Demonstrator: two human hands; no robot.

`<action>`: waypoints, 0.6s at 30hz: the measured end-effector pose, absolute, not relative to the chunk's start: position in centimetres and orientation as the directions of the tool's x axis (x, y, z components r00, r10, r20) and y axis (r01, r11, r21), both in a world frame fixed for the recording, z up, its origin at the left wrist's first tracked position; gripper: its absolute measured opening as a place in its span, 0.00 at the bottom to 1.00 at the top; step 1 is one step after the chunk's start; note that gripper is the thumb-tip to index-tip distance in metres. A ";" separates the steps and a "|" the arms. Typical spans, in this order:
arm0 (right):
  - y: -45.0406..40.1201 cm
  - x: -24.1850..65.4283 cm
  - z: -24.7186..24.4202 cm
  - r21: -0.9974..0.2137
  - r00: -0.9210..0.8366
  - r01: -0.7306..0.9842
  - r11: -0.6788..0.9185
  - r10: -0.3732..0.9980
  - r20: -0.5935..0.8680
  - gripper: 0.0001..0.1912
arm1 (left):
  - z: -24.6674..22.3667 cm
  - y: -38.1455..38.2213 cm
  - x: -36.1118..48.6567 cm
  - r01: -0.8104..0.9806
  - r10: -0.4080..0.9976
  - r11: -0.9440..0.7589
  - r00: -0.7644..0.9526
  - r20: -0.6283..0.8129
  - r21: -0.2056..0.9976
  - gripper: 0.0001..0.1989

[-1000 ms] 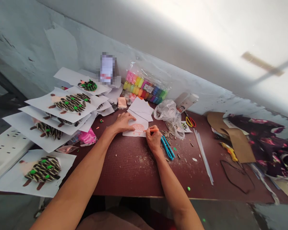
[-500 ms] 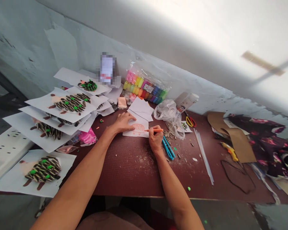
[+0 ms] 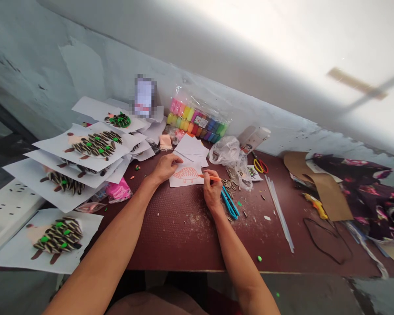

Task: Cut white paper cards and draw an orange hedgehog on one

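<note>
A small white sheet of paper (image 3: pixel 197 179) lies on the dark red table, with an orange outline drawing of a hedgehog (image 3: pixel 185 173) full of short strokes. My right hand (image 3: pixel 212 189) grips an orange felt-tip pen (image 3: pixel 213 177), its tip at the right end of the drawing. At the sheet's upper left edge rests my left hand (image 3: pixel 166 167), thumb and forefinger slightly apart and the other fingers bent. Blue-handled scissors (image 3: pixel 230 203) lie just right of my right hand, beside scattered sunflower seeds (image 3: pixel 230 183).
Sheets bearing seed hedgehogs (image 3: pixel 95 144) are piled at left. Behind stand a pack of coloured clay (image 3: pixel 197 120), a clear plastic bag (image 3: pixel 228 151) and a white bottle (image 3: pixel 256 139). Rightward lie red-and-yellow scissors (image 3: pixel 260 166), glue sticks (image 3: pixel 279 212) and a yellow glue gun (image 3: pixel 316 205).
My left hand has drawn back from the drawing, its fingers less spread, so more of the hedgehog shows. The sheet is turned slightly. The pen stays at the drawing's right end.
</note>
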State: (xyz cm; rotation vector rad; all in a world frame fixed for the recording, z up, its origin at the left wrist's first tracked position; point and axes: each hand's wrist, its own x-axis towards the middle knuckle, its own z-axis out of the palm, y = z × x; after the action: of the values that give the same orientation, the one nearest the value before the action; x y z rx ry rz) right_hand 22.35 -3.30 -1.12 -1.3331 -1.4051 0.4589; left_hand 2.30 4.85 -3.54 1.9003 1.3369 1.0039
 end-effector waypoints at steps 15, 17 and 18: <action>-3.9 21.3 -1.2 -0.828 0.099 0.469 0.308 0.913 0.396 0.13 | -2.2 4.5 2.4 0.551 0.905 -0.422 0.297 0.304 0.720 0.18; -3.9 21.1 -1.2 -0.817 0.077 0.480 0.319 0.913 0.402 0.15 | -1.8 4.3 2.3 0.612 0.911 -0.410 0.308 0.273 0.677 0.16; -3.9 21.0 -1.1 -0.816 0.070 0.482 0.319 0.914 0.399 0.15 | -1.6 4.1 2.2 0.639 0.917 -0.395 0.315 0.245 0.659 0.16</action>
State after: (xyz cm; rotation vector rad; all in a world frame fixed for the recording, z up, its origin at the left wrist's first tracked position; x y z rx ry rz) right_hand 20.98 -3.92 -1.15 -1.3112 -1.5665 0.5325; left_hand 2.17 4.15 -1.57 2.1421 1.3774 0.8372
